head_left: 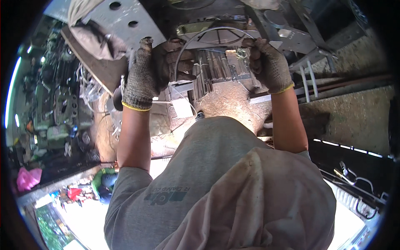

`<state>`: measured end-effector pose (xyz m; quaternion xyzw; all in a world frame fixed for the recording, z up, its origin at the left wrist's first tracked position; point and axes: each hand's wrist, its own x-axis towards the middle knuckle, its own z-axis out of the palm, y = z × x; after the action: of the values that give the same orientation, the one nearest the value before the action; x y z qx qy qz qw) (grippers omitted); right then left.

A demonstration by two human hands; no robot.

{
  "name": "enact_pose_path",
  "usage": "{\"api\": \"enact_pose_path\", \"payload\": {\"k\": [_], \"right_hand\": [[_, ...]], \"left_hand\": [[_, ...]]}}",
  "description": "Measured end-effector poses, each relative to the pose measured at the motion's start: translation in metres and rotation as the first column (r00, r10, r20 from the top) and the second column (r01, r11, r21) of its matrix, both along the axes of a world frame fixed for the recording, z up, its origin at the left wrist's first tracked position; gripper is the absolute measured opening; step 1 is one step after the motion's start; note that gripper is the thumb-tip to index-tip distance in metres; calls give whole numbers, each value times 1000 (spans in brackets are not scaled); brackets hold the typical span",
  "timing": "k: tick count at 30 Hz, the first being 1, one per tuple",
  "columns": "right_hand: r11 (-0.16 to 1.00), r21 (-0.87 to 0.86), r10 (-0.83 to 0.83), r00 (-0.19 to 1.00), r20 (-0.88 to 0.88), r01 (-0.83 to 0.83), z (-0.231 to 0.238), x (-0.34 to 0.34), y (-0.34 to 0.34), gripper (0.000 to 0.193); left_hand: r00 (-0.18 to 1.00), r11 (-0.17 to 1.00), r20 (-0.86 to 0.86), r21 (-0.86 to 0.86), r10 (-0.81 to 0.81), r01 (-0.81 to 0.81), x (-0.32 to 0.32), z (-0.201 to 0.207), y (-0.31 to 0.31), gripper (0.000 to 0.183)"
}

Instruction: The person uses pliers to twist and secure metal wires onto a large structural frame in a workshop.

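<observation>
Both of my hands wear grey knitted work gloves with yellow cuffs. My left hand (152, 71) is closed on one end of a thin curved metal wire (212, 30). My right hand (266, 62) grips the other end, so the wire arches between them. Just beyond the wire lies a bundle of short grey metal rods (212, 68) on a dusty work surface (227, 102). My grey shirt fills the lower middle of the view.
A perforated metal plate (121, 18) and a cloth (93, 43) lie at upper left. Metal brackets and bars (308, 50) sit at upper right. Cluttered machinery (58, 104) stands at left; a pink bag (27, 178) lies below it.
</observation>
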<state>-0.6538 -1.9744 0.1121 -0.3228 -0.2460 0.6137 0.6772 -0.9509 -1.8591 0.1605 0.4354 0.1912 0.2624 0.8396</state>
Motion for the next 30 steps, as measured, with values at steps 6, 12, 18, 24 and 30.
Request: {"api": "enact_pose_path", "payload": {"k": [6, 12, 18, 24, 30], "right_hand": [[998, 23, 61, 995, -78, -60, -5, -19, 3, 32], [983, 36, 180, 983, -35, -179, -1, -38, 2, 34], [987, -89, 112, 977, -181, -130, 38, -72, -3, 48], [844, 165, 503, 860, 86, -510, 27, -56, 17, 57], [834, 46, 504, 793, 341, -549, 33, -85, 32, 34]], "left_hand": [[996, 997, -44, 38, 75, -73, -28, -6, -26, 85], [969, 940, -131, 301, 209, -162, -60, -9, -61, 45], [911, 919, -166, 193, 376, -344, -79, 2, -80, 33], [863, 863, -165, 269, 478, -427, -107, 9, -87, 39], [905, 867, -66, 324, 420, -379, -149, 4, -88, 58]]}}
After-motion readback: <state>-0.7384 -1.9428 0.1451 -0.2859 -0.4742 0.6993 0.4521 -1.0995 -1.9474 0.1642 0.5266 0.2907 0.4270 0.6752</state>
